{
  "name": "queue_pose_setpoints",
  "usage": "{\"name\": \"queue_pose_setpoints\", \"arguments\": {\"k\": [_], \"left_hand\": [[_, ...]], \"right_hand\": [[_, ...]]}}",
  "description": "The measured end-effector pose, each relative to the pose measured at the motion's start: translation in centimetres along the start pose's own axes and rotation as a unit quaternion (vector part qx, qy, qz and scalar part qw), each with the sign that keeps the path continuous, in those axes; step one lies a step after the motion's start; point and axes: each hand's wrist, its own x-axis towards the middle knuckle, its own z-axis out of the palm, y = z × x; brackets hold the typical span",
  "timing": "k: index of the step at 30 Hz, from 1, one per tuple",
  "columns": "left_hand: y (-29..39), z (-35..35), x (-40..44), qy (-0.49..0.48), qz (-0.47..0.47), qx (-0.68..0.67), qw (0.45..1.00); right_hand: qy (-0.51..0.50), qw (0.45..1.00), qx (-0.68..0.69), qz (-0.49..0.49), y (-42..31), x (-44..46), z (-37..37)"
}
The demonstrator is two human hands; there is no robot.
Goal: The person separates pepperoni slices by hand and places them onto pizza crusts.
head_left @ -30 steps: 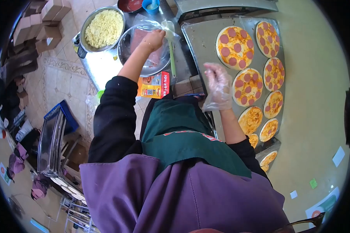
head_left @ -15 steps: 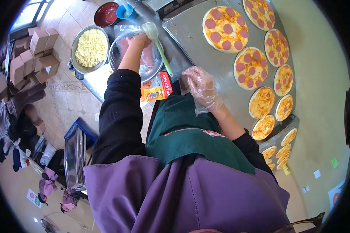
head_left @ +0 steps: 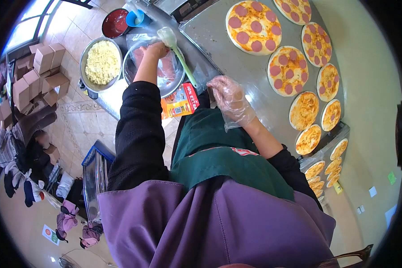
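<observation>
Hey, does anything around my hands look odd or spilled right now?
No spill stands out. One oddity: your right hand wears a clear plastic glove, while your left hand, at the metal bowl, looks bare, so only one is covered.

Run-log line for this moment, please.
left hand: at pink slices in metal bowl | right hand: clear-gloved, half-curled | pizzas: on metal tray

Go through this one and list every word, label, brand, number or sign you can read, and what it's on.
"10% EXTRA": on the red strip of the yellow packet.
Smaller print near the packet's square code: too small to read.
Red-and-white lettering on the green apron: partly hidden, unreadable.
Poster at lower left: too small to read.
</observation>
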Motion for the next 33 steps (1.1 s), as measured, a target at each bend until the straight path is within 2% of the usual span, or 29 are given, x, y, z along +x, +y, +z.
{"name": "queue_pose_setpoints", "arguments": {"k": [6, 11, 17, 24, 30, 33], "left_hand": [[-0.7, 0.4, 0.4, -0.029, 0.033, 0.071, 0.996], [-0.6, 0.2, -2.1, 0.019, 0.085, 0.060, 0.994], [-1.6, 0.1, -2.9, -0.037, 0.078, 0.086, 0.993], [0.0, -0.1, -2.7, -0.017, 0.072, 0.093, 0.993], [-0.5, 0.4, -2.2, -0.011, 0.118, 0.130, 0.984], [-1.1, -0.1, -3.0, -0.046, 0.132, 0.114, 0.984]], "right_hand": [[-0.006, 1.000, 0.000, 0.007, 0.0, -0.1, 0.5], [-0.006, 1.000, -0.003, -0.006, 0.2, -0.3, 0.9], [-0.020, 1.000, 0.001, 0.006, 0.3, -0.6, 1.4], [-0.027, 1.000, 0.002, 0.013, 0.0, -0.6, 1.8], [-0.020, 1.000, -0.007, 0.007, 0.2, -0.7, 1.7], [-0.022, 1.000, -0.004, 0.009, 0.3, -0.8, 1.7]]}}
